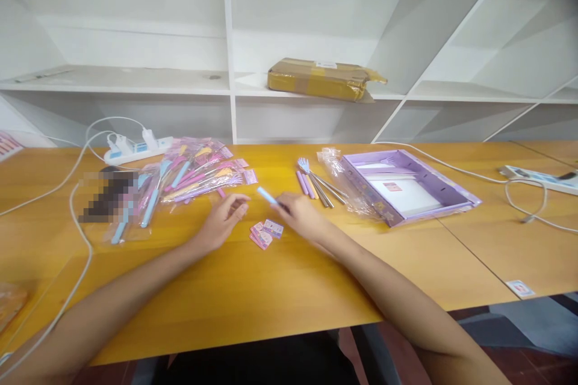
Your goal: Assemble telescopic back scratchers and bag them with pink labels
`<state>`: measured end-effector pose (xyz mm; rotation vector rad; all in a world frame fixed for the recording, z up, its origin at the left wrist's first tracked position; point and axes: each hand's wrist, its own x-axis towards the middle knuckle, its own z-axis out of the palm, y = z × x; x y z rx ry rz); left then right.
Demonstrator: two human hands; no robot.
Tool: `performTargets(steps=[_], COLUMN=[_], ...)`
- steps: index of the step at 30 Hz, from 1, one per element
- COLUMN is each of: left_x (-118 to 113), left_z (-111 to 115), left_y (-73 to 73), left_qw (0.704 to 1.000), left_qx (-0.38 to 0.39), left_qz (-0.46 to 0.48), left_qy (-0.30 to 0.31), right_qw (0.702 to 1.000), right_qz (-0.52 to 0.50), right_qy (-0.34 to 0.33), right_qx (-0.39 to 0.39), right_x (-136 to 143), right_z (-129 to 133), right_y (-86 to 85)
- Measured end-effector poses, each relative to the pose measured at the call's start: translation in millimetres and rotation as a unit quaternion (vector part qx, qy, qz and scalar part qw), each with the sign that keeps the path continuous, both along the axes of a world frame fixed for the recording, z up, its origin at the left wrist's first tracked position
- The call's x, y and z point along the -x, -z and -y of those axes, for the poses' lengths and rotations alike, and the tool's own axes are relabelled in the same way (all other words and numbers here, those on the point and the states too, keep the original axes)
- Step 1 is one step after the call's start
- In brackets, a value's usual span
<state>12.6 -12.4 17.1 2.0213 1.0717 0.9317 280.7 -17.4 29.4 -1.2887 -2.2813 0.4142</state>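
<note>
My right hand [295, 213] is closed around one end of a light blue handle [267, 195], which points up and left. My left hand [224, 216] is beside it with fingers curved and apart from the thumb, holding nothing I can see. Between and below the hands lie several small pink and purple printed cards [266, 233]. Just beyond my right hand are loose purple and pink handles [302, 183] and metal rods [329, 189]; a light blue claw-shaped back scratcher head [304, 165] shows there. Left of my left hand lies a pile of bagged back scratchers [198, 174].
An open purple box [410, 216] with crumpled clear plastic [356, 198] beside it stands at right. Power strips [138, 150] with white cables lie on both sides. A pixelated dark object [108, 195] is at left. A taped carton [318, 79] rests on the shelf.
</note>
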Motion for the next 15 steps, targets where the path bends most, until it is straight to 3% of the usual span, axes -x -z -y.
performTargets(steps=[3, 6, 9, 15], left_x=[22, 42, 51, 48], left_z=[-20, -35, -41, -41], left_y=[-4.0, -6.3, -5.3, 3.5], left_qw=[0.963, 0.908, 0.887, 0.873], left_qx=[-0.194, -0.279, -0.288, -0.268], left_qz=[-0.177, -0.296, -0.350, -0.403], left_qy=[-0.065, -0.098, -0.088, -0.065], right_qw=[0.975, 0.933, 0.906, 0.898], right_qz=[0.123, 0.213, 0.272, 0.296], right_qy=[0.172, 0.289, 0.325, 0.325], right_qx=[-0.064, -0.040, -0.013, -0.020], right_x=[-27, -50, -60, -55], right_z=[-21, -33, -39, -37], right_y=[-0.5, -0.7, 2.7, 4.5])
